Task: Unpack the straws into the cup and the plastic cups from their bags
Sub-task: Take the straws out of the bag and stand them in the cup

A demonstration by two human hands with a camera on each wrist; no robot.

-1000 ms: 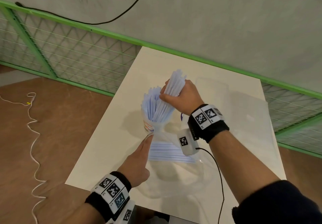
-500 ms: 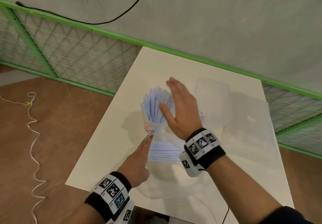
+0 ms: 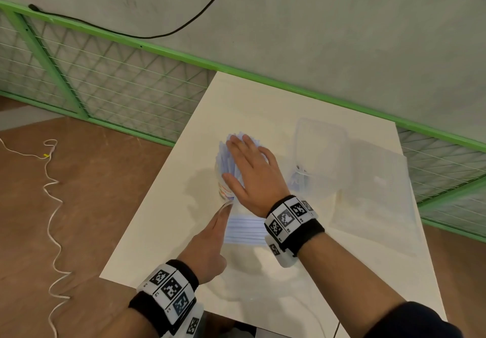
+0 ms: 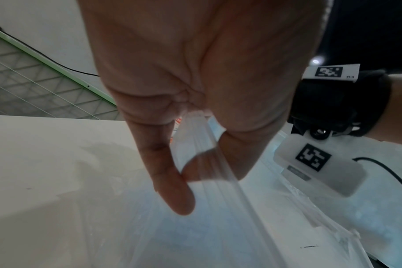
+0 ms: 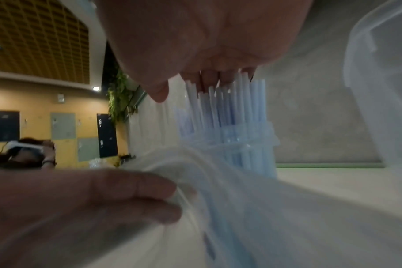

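A cup (image 3: 223,190) with a coloured print stands on the white table (image 3: 263,106), packed with pale blue straws (image 3: 223,156) standing upright. My right hand (image 3: 252,171) lies flat on the straw tops, fingers straight; the straws (image 5: 227,112) show under the palm in the right wrist view. My left hand (image 3: 210,243) pinches the mouth of the clear straw bag (image 4: 209,159) between thumb and forefinger, just below the cup. More blue straws (image 3: 244,229) lie flat inside that bag (image 3: 263,279). A clear bag of plastic cups (image 3: 320,150) lies at the right.
A second clear bag (image 3: 376,200) spreads over the table's right side. A green-framed mesh fence (image 3: 105,79) runs behind the table. A white cable (image 3: 52,206) snakes over the brown floor at the left. Another person (image 5: 23,154) sits far off.
A second ago my right hand gripped a bundle of straws above the cup. It let them go into the cup, opened, and now lies flat on their tops. The left hand kept its pinch.
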